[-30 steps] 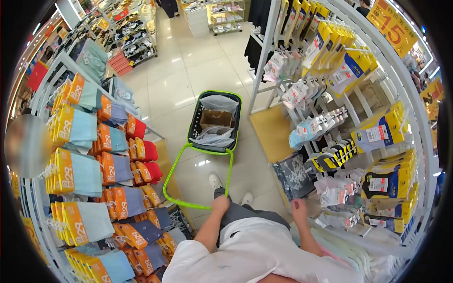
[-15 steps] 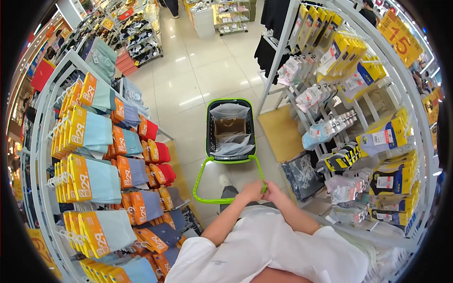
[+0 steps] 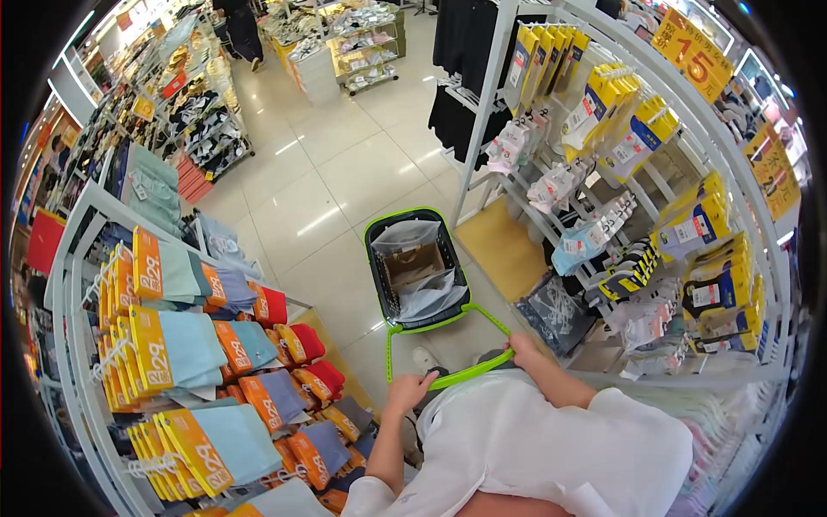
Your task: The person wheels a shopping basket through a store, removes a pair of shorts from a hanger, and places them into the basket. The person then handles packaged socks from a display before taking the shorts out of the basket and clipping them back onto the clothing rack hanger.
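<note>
One handle (image 3: pixel 472 373), green, gripped at two corners: fingers of left hand (image 3: pixel 409 392) curled round one, fingers of right hand (image 3: pixel 527 351) wrapped about the other. One basket (image 3: pixel 422 327), black with green rim, just beyond both sets of fingers; inside, one brown bag (image 3: pixel 413 267) between two visible folds of plastic (image 3: pixel 431 297). Left of the left fingers, packs (image 3: pixel 185 349), several marked "29", with three red packs (image 3: pixel 306 343). Well beyond the right fingers, two signs: one (image 3: pixel 693 54) reading "15元", one (image 3: pixel 774 172) only partly legible.
</note>
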Tool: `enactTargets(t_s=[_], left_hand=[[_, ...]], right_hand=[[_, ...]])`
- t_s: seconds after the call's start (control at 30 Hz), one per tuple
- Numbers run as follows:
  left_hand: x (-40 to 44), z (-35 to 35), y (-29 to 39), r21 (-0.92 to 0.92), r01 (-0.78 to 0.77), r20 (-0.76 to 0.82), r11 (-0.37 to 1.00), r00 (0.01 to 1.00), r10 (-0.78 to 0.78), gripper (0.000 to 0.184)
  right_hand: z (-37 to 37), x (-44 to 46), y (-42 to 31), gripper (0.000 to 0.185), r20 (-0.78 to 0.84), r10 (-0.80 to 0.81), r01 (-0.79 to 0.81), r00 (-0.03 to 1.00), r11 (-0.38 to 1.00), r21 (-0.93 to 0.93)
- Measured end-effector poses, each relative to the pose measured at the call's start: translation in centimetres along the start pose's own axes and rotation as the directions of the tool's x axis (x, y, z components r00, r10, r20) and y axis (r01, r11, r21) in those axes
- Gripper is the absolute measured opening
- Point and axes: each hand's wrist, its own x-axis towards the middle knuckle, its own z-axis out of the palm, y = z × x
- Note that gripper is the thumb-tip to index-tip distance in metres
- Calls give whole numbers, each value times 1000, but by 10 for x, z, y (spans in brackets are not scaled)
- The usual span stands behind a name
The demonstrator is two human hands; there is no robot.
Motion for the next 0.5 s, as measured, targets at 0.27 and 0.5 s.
enactTargets(t_s=[0.27,0.5], left_hand=[[13,27,-13,40,42,-150,998,988,-35,53],[42,19,-31,49,47,-149,998,988,-39,49]], right_hand=[[24,-2,-13,28,-246,-221,125,944,927,-353],[46,20,-25,34,-166,-225,123,960,873,-472]])
